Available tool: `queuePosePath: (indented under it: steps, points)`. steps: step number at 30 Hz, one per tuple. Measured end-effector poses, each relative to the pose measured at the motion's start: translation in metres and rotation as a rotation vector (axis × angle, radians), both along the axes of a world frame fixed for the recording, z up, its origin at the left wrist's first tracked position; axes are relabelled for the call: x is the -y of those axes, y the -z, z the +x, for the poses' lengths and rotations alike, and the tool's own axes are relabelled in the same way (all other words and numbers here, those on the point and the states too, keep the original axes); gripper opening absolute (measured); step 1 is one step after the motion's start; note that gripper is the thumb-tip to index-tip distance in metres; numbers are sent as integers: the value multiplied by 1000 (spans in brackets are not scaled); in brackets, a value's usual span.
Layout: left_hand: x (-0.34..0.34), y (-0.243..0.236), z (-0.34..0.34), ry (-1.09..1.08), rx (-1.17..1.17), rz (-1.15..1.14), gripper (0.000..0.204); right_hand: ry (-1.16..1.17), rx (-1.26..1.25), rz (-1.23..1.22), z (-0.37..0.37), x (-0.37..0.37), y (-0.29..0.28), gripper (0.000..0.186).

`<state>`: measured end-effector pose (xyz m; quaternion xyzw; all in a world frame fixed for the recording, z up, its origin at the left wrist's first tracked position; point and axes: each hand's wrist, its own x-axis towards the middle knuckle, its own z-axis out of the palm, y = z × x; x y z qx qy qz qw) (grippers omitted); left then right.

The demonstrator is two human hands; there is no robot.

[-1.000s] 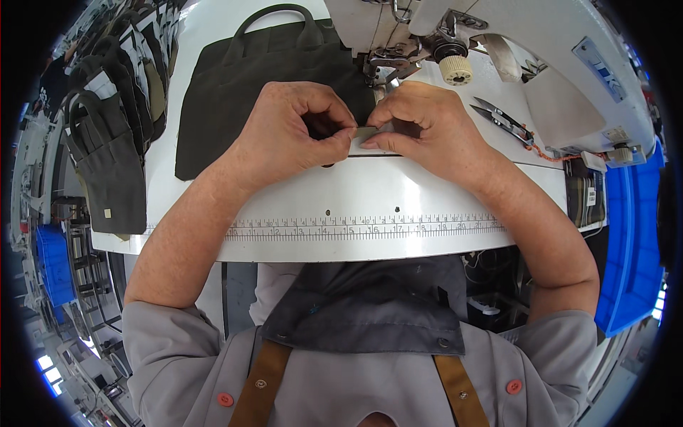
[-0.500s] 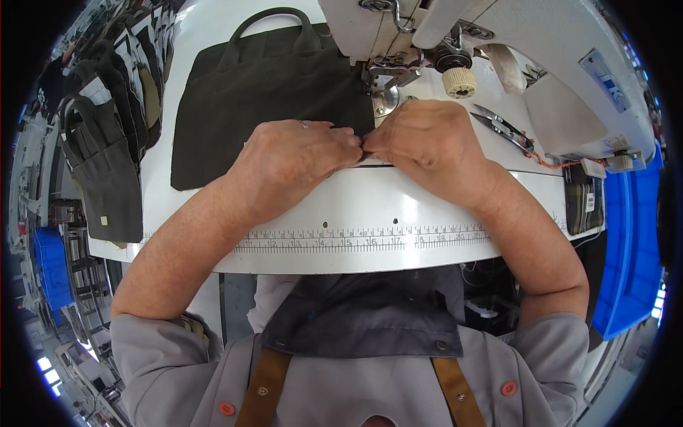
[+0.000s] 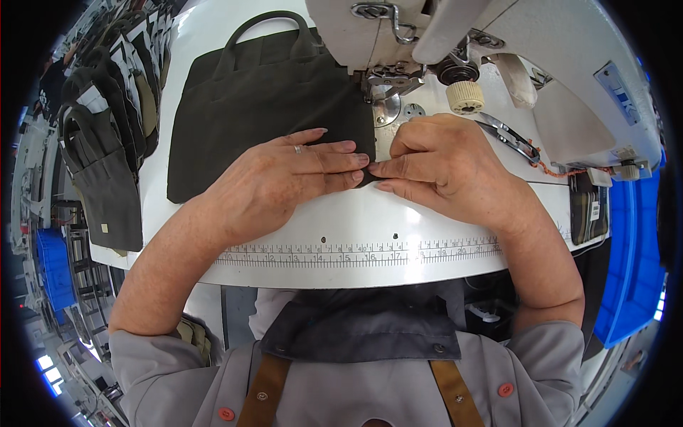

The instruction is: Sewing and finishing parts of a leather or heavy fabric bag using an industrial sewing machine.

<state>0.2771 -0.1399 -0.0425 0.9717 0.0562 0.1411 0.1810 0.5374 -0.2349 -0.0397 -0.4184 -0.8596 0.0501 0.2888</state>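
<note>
A dark olive fabric bag panel (image 3: 228, 132) with a looped handle lies flat on the white table, its right edge beside the needle area (image 3: 388, 85) of a sewing machine (image 3: 356, 39). My left hand (image 3: 277, 174) rests on its near right part, palm down, fingers stretched out toward the corner. At that corner my right hand (image 3: 445, 167) has thumb and forefinger closed on the panel's edge. The fingertips of both hands almost meet there. Whether the edge is folded under the fingers is hidden.
Thread snips (image 3: 509, 136) on an orange cord lie right of the machine's needle. A printed ruler (image 3: 341, 256) runs along the table's near edge. Similar dark bag pieces (image 3: 107, 178) hang in a stack at left. A plaid piece (image 3: 589, 213) and a blue bin (image 3: 626, 256) are at right.
My left hand has gone from bunched fingers at the edge to lying flat with fingers extended. My right hand has turned and its fingers show more. The corner now lies visible between them.
</note>
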Motion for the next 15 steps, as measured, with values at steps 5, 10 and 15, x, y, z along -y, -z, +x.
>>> queuePosePath:
  steps: [5,10,15]
  points:
    - [-19,4,8,6,49,34,40,63,19,-56,2,-4,3,14]
    - [-46,7,18,28,88,67,40,217,76,49,1,-8,10,22]
    - [-59,9,32,-42,137,114,53,319,163,30,-2,-8,9,30]
